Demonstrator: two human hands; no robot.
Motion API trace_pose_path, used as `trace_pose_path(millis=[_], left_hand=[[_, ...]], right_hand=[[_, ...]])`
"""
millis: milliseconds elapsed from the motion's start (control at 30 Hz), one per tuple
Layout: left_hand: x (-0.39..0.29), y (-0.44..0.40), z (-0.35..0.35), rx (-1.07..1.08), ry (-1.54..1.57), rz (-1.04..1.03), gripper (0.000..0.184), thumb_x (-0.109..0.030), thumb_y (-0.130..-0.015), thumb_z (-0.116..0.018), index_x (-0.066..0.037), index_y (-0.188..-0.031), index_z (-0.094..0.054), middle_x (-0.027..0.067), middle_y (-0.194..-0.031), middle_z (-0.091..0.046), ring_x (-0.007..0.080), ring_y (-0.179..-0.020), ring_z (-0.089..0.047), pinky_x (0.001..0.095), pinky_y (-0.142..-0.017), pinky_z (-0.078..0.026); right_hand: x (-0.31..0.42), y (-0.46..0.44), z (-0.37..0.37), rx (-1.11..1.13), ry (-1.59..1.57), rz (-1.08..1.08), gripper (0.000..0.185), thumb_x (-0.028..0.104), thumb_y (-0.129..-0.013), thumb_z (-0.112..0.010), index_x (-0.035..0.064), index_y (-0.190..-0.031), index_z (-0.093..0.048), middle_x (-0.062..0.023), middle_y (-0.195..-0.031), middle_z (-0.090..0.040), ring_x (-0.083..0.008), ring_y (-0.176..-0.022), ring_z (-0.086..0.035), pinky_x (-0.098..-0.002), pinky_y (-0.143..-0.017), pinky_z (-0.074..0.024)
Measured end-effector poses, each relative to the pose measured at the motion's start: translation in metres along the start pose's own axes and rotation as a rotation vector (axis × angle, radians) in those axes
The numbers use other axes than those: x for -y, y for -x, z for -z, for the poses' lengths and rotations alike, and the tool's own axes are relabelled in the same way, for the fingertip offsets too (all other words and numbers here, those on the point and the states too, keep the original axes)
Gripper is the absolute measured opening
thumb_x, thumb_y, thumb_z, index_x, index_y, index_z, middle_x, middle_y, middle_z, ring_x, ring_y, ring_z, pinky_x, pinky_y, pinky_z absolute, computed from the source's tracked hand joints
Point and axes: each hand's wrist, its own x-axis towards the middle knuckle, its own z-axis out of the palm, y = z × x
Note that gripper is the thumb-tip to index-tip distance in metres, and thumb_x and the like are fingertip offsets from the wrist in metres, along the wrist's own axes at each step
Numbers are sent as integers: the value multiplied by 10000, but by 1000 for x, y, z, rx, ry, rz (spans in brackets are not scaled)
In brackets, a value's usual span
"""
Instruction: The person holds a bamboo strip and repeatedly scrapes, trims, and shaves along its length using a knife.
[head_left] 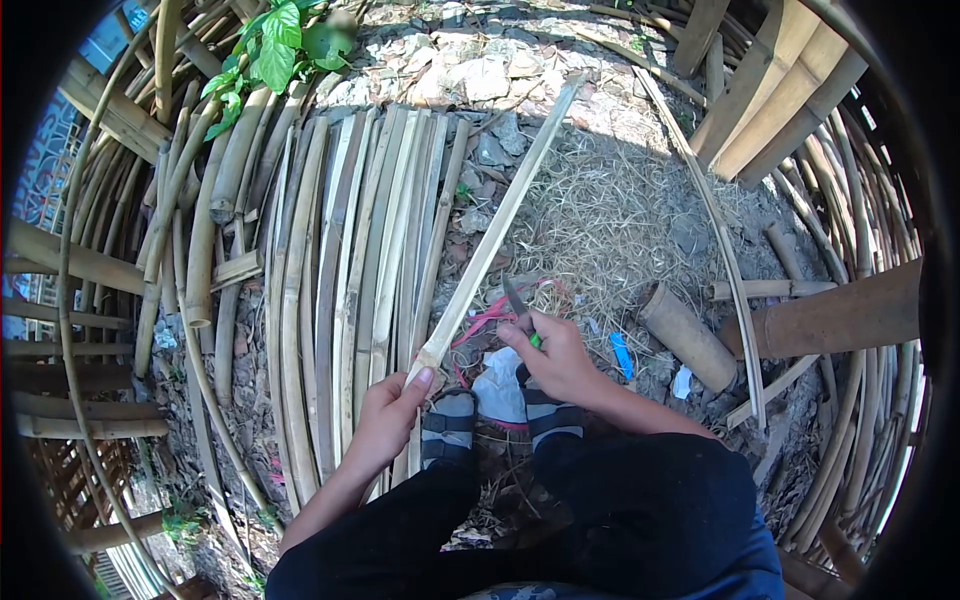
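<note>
My left hand (392, 412) is closed round the lower end of a long, pale bamboo strip (492, 236), which slants up and to the right over the ground. In my right hand (558, 358) is a knife (514, 298) with a green handle, its dark blade pointing up and left, a little to the right of the strip. Blade and strip look apart. Pink string (487, 318) lies on the ground behind the blade.
Many split bamboo strips (345, 290) lie side by side at left. A short bamboo tube (688, 336), a blue wrapper (621, 355) and a long strip (722, 240) are at right. Bamboo poles (850, 320) stick in from the right edge. Shavings (600, 220) cover the ground ahead.
</note>
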Motion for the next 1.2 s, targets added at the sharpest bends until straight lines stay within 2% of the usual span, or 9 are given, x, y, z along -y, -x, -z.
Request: trace_pose_path(millis=[33, 100, 200, 333, 400, 533, 600, 833, 1200], left_hand=[[-1, 0, 1, -12, 3, 10, 466, -457, -998, -594, -63, -749, -583, -66, -556, -418, 41, -495, -357, 259, -452, -257], [0, 0, 1, -28, 11, 22, 465, -456, -997, -596, -66, -745, -578, -67, -553, -415, 41, -492, -354, 261, -448, -255], [4, -3, 1, -33, 30, -21, 437, -455, -1004, -576, -91, -765, -547, -78, -512, -387, 30, -409, -328, 225, -386, -243], [2, -2, 1, -44, -25, -43, 443, -467, -999, -580, -91, -767, -545, -78, -517, -384, 35, -412, -325, 232, -392, -247], [-1, 0, 0, -46, -38, -52, 449, -474, -997, -580, -90, -768, -546, -78, -519, -383, 36, -414, -324, 234, -395, -249], [-2, -2, -2, -91, -117, -57, 449, -408, -981, -641, -6, -782, -624, -41, -596, -481, 54, -562, -409, 287, -498, -332], [-3, -2, -5, -91, -141, -80, 444, -401, -978, -647, 14, -820, -654, -32, -607, -511, 56, -573, -431, 287, -507, -354], [-10, 1, -15, -98, -202, -179, 445, -394, -961, -664, 48, -1007, -699, 74, -682, -666, 93, -620, -596, 314, -562, -463], [-14, 5, -16, -117, -316, -279, 374, -338, -972, -645, 27, -1038, -694, 103, -619, -639, 138, -533, -598, 335, -502, -443]], right_hand=[[-9, -1, -4, 4, 0, 1, 331, 313, -948, -679, 14, -940, -538, -90, -710, -600, -245, -610, -610, -356, -573, -484], [-34, -4, -15, -16, -835, -304, 381, 402, -1050, -498, 42, -933, -543, -29, -692, -519, -169, -557, -514, -304, -542, -438], [-21, -5, 0, 171, -811, -658, 494, 495, -1067, -379, 46, -943, -540, 10, -713, -443, -102, -563, -429, -266, -528, -391], [-18, -3, -6, 81, -961, -756, 490, 482, -1077, -351, 38, -998, -541, 5, -728, -422, -87, -577, -386, -260, -518, -363], [-15, -3, -10, -92, -895, -481, 503, 497, -1071, -349, 37, -1028, -548, 9, -752, -420, -84, -603, -390, -259, -521, -367], [4, 2, -5, -96, -844, -316, 461, 459, -1054, -423, 33, -978, -581, -40, -724, -490, -144, -613, -492, -296, -526, -395], [12, 5, -10, -103, -110, 208, 399, 407, -1014, -520, 30, -911, -598, -107, -688, -554, -243, -638, -588, -351, -548, -437], [-2, 5, -40, -100, 304, 467, 386, 376, -947, -618, 30, -789, -546, -122, -646, -559, -311, -569, -588, -403, -516, -454], [2, -5, -36, -379, 731, 730, 530, 518, -998, -464, 81, -700, -489, -80, -608, -478, -259, -523, -529, -373, -485, -433]])
